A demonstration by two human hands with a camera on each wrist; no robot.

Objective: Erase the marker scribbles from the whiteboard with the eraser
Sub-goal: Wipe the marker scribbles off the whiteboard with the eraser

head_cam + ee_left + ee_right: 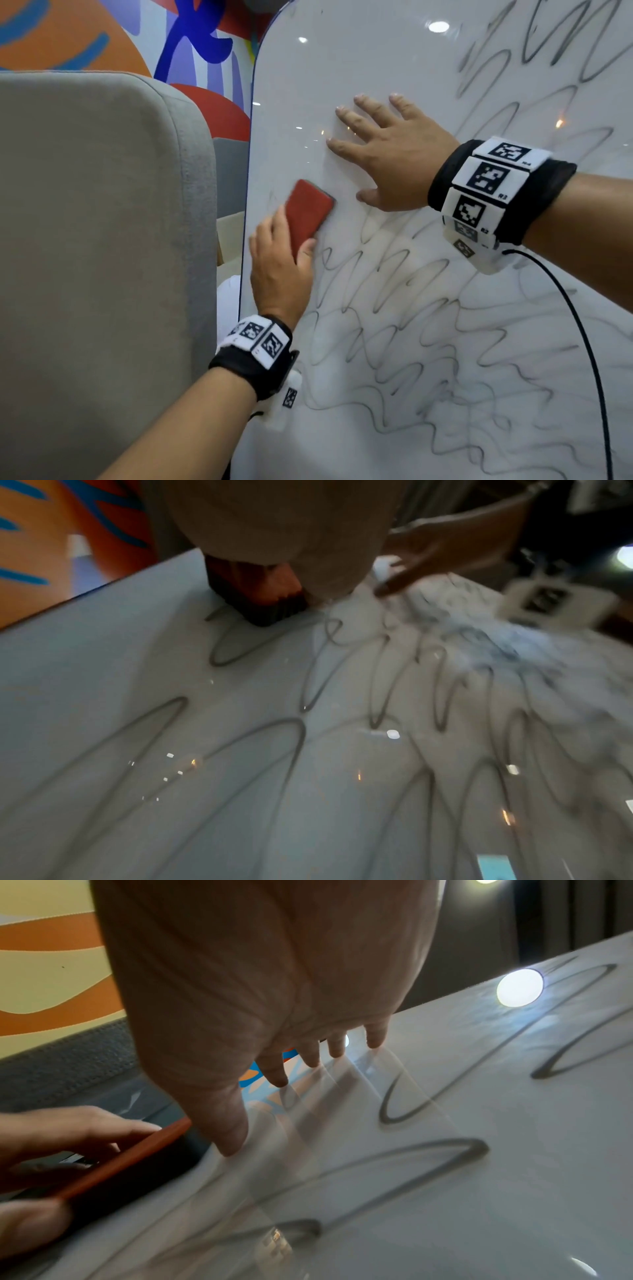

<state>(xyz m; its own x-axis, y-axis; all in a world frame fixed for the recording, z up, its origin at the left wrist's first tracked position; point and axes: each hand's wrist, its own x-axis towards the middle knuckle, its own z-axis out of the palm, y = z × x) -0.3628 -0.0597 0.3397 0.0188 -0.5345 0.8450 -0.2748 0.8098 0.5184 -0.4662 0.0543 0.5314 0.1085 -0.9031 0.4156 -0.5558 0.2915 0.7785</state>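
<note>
A white whiteboard [376, 51] fills the right of the head view, with looping grey marker scribbles [428, 342] over its lower and right parts. My left hand [279, 267] grips a red eraser [308, 214] near the board's left edge, its dark pad [270, 612] flat against the surface just above the scribbles [260, 739]. My right hand [387, 154] lies flat on the board with fingers [274, 1072] spread, just above and right of the eraser [137, 1156]. The patch around my right hand is free of marks.
A grey padded panel [102, 240] stands close on the left of the board. A colourful mural wall [191, 41] lies behind. A black cable [589, 342] hangs from my right wristband across the board's right side.
</note>
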